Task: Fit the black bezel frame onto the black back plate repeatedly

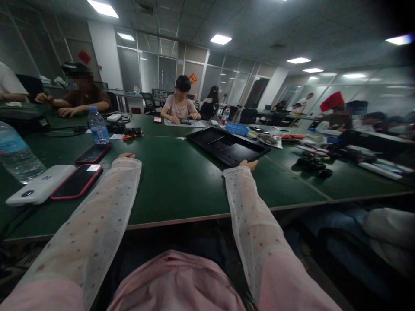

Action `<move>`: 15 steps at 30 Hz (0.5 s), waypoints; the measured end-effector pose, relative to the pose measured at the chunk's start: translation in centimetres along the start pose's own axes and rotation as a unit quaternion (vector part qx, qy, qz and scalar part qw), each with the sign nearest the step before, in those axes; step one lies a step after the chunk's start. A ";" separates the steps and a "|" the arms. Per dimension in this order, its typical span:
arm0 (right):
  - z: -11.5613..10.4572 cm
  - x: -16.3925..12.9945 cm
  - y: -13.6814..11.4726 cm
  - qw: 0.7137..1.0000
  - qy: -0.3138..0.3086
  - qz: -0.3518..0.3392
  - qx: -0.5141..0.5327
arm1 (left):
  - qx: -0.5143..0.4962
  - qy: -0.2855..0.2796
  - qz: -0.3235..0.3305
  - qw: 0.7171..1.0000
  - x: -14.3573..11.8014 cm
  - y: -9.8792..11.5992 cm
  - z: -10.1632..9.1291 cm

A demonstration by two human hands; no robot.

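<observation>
My right hand [249, 165] is closed on the near corner of a black, shallow rectangular plastic tray [244, 152], which looks slightly raised at this end. Its recessed inner side faces up. My left hand [126, 155] rests on the green table [165, 172], fingers partly showing and stretched forward, holding nothing that I can see. Beside it lies a dark phone [93, 153], with a red-cased phone [78, 181] and a white power bank [40, 185] closer to me. White dotted sleeves cover both my forearms.
Two water bottles, a small one [98, 126] and a large one [17, 151], stand at the left. Orange-handled pliers [131, 135] lie beyond my left hand. A blue basket [237, 128] and black parts [313, 166] are at the right. A person [181, 106] works opposite.
</observation>
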State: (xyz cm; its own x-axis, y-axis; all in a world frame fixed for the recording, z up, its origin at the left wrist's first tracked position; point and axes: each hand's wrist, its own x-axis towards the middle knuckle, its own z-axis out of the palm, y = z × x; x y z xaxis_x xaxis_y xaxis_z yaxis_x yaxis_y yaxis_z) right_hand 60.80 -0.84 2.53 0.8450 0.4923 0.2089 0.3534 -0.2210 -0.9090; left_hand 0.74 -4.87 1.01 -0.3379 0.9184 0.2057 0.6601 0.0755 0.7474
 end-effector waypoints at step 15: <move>-4.1 -0.5 -0.5 0.982 0.155 0.086 -0.068 | -0.028 -0.011 0.025 0.999 0.3 -0.3 -0.3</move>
State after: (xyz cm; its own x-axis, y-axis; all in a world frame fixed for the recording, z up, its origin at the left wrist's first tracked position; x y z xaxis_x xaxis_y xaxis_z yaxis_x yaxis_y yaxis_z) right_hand 61.88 -4.45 4.37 0.9711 0.1626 0.1746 0.2267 -0.4002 -0.8880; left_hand 0.21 -4.80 1.04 -0.2899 0.9288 0.2308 0.6365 0.0070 0.7713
